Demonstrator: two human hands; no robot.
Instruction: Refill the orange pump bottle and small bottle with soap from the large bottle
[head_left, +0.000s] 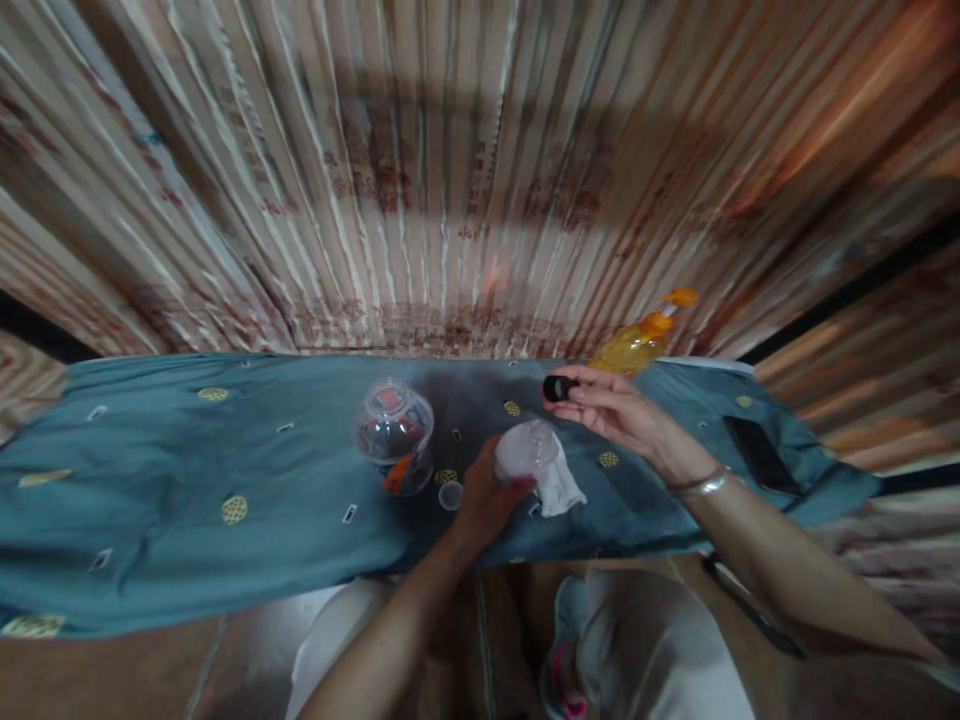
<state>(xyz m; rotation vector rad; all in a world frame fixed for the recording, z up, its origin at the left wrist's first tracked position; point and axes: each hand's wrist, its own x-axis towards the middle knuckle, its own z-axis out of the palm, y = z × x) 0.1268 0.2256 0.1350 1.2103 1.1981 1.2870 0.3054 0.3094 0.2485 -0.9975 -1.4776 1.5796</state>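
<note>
My left hand (484,495) is closed around a clear cup (525,448) with whitish, cloudy contents. Against the right side of the cup lies a crumpled white cloth or tissue (561,490). Up and to the right, my right hand (607,405) pinches a small black cylindrical piece (557,388), perhaps a cap; its exact kind I cannot make out. Left of my left hand, a small clear round lid or dish (451,496) rests on the cloth. Further left stands a round transparent container (394,430) with something orange in its lower part.
A yellow pump bottle (634,345) with an orange head stands behind my right hand. A dark phone (761,455) lies at the table's right end. The teal patterned tablecloth (172,450) covers the narrow table, and a pleated curtain (450,180) hangs behind it.
</note>
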